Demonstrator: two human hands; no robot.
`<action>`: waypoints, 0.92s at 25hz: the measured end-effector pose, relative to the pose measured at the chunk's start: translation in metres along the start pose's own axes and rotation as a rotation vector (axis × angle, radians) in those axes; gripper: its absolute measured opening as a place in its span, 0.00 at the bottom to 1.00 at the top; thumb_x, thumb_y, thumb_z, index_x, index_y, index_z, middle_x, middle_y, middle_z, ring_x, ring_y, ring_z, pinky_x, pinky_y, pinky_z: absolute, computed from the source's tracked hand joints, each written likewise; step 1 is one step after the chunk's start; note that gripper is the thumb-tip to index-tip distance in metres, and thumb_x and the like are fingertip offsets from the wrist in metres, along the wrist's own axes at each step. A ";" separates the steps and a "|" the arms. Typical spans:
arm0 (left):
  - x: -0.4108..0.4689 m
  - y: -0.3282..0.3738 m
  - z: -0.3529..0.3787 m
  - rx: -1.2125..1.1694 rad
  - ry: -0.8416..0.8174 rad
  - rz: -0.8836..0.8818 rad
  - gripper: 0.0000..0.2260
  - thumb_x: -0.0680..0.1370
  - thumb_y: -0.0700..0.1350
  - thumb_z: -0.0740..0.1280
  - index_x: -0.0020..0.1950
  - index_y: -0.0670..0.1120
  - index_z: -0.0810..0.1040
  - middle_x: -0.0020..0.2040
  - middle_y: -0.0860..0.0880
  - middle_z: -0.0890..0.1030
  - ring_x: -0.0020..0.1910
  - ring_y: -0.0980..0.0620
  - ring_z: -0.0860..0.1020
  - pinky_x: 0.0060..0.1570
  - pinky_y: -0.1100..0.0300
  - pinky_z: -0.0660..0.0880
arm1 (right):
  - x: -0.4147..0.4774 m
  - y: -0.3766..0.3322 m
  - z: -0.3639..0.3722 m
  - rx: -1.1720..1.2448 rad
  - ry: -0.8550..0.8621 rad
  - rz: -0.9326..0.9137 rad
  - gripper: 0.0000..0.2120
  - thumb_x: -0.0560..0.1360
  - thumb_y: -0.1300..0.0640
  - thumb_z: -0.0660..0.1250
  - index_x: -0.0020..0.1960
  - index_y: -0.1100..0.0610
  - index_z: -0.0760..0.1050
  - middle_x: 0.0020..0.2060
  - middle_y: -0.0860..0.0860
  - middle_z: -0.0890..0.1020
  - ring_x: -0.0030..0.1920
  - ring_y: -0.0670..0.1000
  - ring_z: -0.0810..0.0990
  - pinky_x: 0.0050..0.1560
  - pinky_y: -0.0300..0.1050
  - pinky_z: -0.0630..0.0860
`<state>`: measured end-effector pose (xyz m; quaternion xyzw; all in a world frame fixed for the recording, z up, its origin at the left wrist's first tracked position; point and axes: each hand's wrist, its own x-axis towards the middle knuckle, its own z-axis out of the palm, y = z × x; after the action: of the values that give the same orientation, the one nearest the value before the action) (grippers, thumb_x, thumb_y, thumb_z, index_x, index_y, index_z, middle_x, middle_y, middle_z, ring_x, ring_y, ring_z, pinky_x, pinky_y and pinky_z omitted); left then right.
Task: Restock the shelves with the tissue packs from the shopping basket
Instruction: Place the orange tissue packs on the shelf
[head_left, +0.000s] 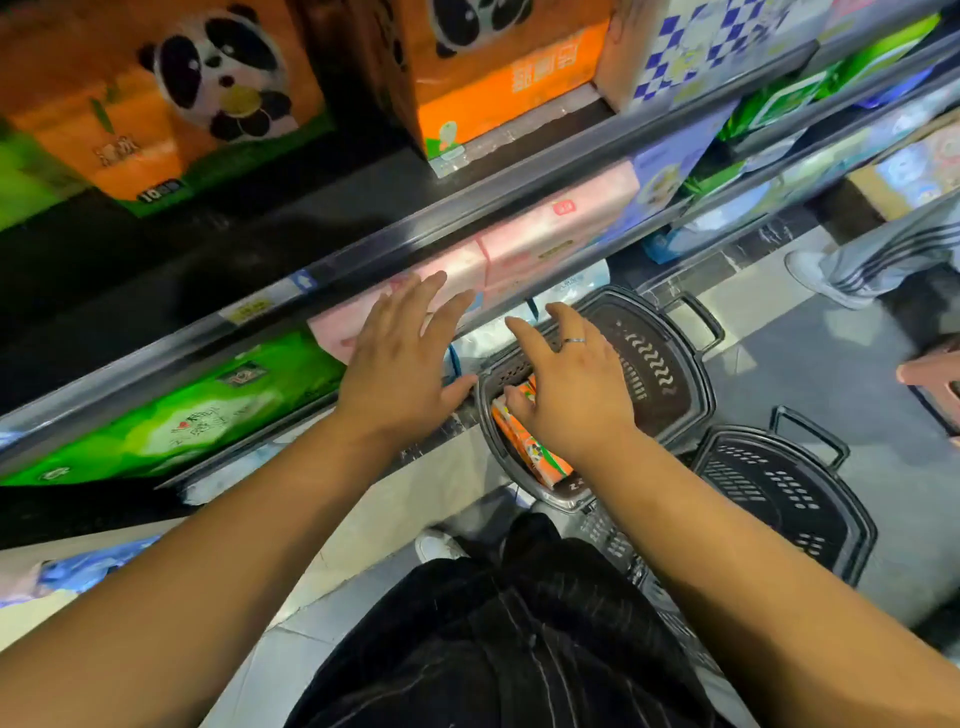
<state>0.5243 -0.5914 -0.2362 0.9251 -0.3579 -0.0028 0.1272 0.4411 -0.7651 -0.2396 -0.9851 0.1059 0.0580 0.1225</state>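
Observation:
A dark shopping basket (660, 364) stands on the floor beside the shelves, with an orange tissue pack (535, 452) lying in its near end. My right hand (571, 384), a ring on one finger, hovers over that pack with fingers spread and holds nothing. My left hand (400, 364) is stretched out flat in front of the pink tissue packs (550, 228) on the middle shelf, fingers straight, gripping nothing. Orange panda tissue packs (171, 98) fill the upper shelf.
A second dark basket (779, 483) sits on the floor to the right. Green packs (197, 410) lie on the shelf at left. The metal shelf rail (363, 249) juts out above my hands. Another person's leg and shoe (852, 270) stand at far right.

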 end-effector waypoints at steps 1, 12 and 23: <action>0.007 0.014 0.010 -0.017 -0.031 0.022 0.35 0.70 0.55 0.69 0.74 0.47 0.62 0.73 0.40 0.64 0.72 0.38 0.62 0.71 0.43 0.56 | -0.009 0.014 0.000 0.015 -0.029 0.039 0.33 0.69 0.46 0.70 0.73 0.49 0.66 0.70 0.62 0.67 0.67 0.65 0.68 0.64 0.61 0.68; 0.078 0.101 0.113 -0.033 -0.245 0.208 0.39 0.65 0.52 0.78 0.71 0.45 0.66 0.69 0.38 0.70 0.69 0.37 0.66 0.67 0.41 0.66 | -0.039 0.155 0.037 0.174 -0.201 0.349 0.34 0.71 0.39 0.62 0.74 0.48 0.63 0.69 0.61 0.68 0.63 0.65 0.71 0.61 0.59 0.71; 0.167 0.050 0.329 0.113 -0.567 0.568 0.35 0.64 0.50 0.77 0.69 0.43 0.71 0.66 0.38 0.72 0.68 0.36 0.69 0.67 0.44 0.67 | 0.032 0.201 0.224 0.308 -0.300 0.636 0.39 0.69 0.46 0.73 0.75 0.49 0.59 0.70 0.58 0.66 0.65 0.62 0.69 0.64 0.56 0.70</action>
<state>0.5839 -0.8148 -0.5285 0.7574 -0.6197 -0.2030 -0.0317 0.4078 -0.9046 -0.5056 -0.8536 0.3946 0.2202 0.2590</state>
